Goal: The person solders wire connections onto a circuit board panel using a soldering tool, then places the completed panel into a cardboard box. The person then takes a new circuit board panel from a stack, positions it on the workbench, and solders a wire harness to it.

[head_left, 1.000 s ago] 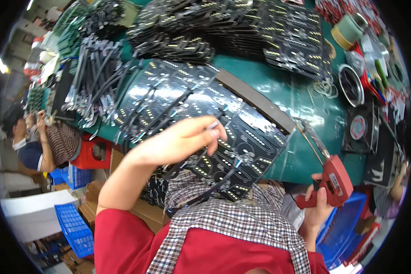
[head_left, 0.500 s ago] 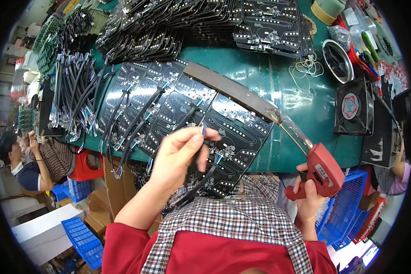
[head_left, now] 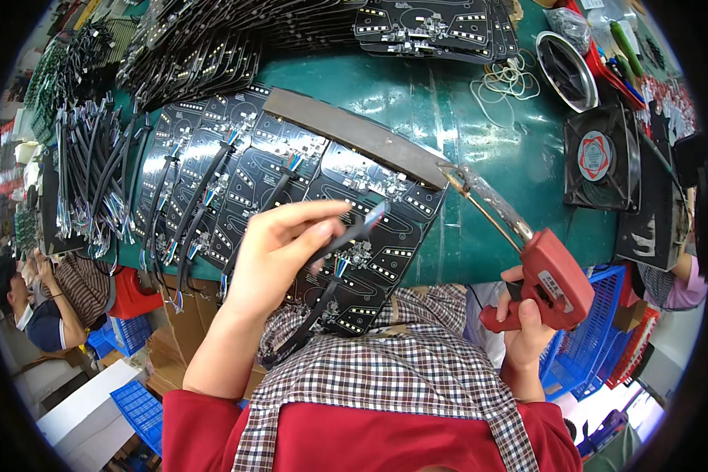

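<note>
Between the fingertips of my left hand (head_left: 271, 256) is a black cable (head_left: 352, 235) with coloured wire ends, held above the black circuit boards (head_left: 401, 228). My right hand (head_left: 527, 334) grips the handle of a red soldering gun (head_left: 560, 283). The gun's long tip points to the upper left and reaches the right end of a grey metal bar (head_left: 354, 138) lying across the boards. Other cables lie over the boards, some with wire ends at the board parts; whether each is attached is too small to tell.
Stacked black boards (head_left: 429, 31) stand at the back. A bundle of cables (head_left: 94, 173) lies at the left. On the right are a square fan (head_left: 598, 157), a round silver-rimmed object (head_left: 568, 71) and tangled pale wire (head_left: 505, 82). Another person (head_left: 43, 307) sits at far left.
My left hand now shows the black cable standing out from its fingers, wire ends to the upper right. The whole view has shifted, and the soldering gun stays in my right hand.
</note>
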